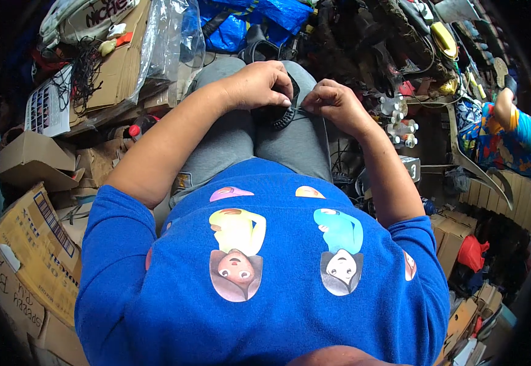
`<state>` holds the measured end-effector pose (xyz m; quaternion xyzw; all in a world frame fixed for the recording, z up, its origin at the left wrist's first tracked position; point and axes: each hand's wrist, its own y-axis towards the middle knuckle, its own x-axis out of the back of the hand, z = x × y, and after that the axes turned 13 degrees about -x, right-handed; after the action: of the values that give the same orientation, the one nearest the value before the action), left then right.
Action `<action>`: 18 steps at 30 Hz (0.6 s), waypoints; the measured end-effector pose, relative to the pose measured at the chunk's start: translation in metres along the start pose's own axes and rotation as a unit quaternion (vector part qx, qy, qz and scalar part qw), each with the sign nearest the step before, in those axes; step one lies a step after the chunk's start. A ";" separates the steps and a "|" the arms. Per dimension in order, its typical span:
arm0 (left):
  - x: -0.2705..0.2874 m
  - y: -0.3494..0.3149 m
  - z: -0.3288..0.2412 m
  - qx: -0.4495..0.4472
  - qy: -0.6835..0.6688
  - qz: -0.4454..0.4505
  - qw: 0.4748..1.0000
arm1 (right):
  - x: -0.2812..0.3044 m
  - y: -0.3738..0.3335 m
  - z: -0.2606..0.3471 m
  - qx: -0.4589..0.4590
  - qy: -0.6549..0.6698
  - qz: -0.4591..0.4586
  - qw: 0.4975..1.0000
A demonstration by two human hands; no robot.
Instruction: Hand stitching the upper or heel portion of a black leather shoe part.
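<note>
Over my lap, in grey trousers point(216, 137), lies a dark thing with a ridged black edge point(282, 120); it looks like part of a shoe, but my left hand hides much of it. The fingers of my left hand point(258, 86) are closed on its upper side, thumb pointing right. My right hand point(337, 105) is a little to the right, thumb and forefinger pinched together. A thin dark strand point(299, 109), like thread, runs from the ridged edge to that pinch. Beyond my knees stands a black shoe-like object point(259, 47).
Flattened cardboard point(116, 82), clear plastic sheeting point(162, 55) and cartons point(36, 161) crowd the left. Small bottles point(403, 128) stand to the right, near a curved metal bar point(491, 177). A blue tarp-like bag point(265, 21) lies ahead. Another person point(509, 131) is at far right.
</note>
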<state>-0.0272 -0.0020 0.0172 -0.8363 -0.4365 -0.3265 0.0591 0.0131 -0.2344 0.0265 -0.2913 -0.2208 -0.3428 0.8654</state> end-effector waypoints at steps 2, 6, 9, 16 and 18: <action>-0.003 0.000 0.004 0.006 -0.037 -0.001 0.999 | -0.006 0.001 -0.005 0.010 0.002 0.008 1.000; -0.005 -0.002 0.010 0.014 -0.116 0.010 0.993 | -0.022 -0.007 -0.009 0.022 0.074 -0.021 0.997; -0.001 -0.002 0.006 0.029 -0.142 0.060 0.988 | -0.028 -0.018 -0.009 0.045 0.048 -0.078 0.995; 0.004 -0.002 0.008 0.013 -0.158 0.126 0.979 | -0.028 -0.031 0.014 0.029 -0.039 -0.108 0.993; 0.003 -0.001 0.008 0.028 -0.148 0.141 0.979 | -0.023 -0.032 0.022 0.074 -0.191 -0.111 0.973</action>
<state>-0.0229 0.0038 0.0122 -0.9264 -0.3272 -0.1756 0.0624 -0.0293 -0.2278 0.0405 -0.2598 -0.4376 -0.3575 0.7830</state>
